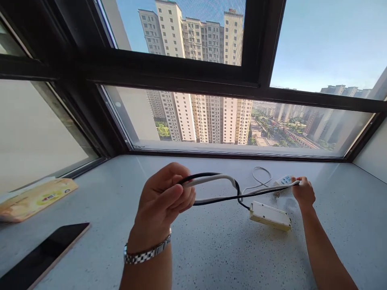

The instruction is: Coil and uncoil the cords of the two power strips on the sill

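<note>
My left hand (166, 197), with a metal watch band at the wrist, is closed on a looped black cable (217, 198) and a white cable (211, 178) running beside it. Stretched to the right, the same cables end in the pinched fingers of my right hand (304, 192). The black cable joins a cream-coloured rectangular box (270, 215), which looks like a power adapter, on the sill between my hands. Just behind my right hand lies a white power strip (284, 181), partly hidden by it. A thin white cord (262, 168) curls beside the strip.
A speckled pale windowsill (211, 249) spans the view below dark window frames (181, 72). At the left lie a dark-screened phone or tablet (45, 253) and a yellow tissue pack (39, 199). Tall buildings (205, 117) stand outside the glass.
</note>
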Action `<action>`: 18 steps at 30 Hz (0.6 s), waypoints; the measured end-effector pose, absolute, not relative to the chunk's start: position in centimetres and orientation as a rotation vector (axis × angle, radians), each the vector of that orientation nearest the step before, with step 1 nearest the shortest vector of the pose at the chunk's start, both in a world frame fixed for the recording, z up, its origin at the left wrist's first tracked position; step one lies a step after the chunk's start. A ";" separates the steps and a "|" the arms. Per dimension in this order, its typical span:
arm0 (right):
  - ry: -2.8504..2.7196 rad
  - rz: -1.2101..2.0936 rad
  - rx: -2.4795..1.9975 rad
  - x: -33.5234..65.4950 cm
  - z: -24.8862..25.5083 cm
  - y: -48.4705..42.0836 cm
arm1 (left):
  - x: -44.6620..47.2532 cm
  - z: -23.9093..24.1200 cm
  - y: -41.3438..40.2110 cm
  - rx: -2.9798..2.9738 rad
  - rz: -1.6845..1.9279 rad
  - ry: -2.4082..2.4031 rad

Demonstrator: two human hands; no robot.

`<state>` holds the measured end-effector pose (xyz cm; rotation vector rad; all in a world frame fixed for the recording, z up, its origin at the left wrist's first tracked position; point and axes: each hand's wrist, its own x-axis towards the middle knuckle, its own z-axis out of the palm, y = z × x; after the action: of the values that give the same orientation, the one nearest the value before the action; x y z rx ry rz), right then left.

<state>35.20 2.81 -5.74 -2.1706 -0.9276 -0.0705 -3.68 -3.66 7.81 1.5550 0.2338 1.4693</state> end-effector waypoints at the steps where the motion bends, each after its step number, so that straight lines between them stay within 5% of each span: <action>1: -0.944 -0.016 -2.204 35.5 -5.6 2.7 | -3.6 7.8 -3.6 1.546 1.457 0.228; 18: -1.243 0.014 -1.840 33.7 -9.4 3.9 | -2.8 6.1 0.0 1.281 1.119 0.127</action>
<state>33.70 3.89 -9.42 -1.8401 -1.2425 0.0136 -2.83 -0.04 6.12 1.2814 0.1273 1.1188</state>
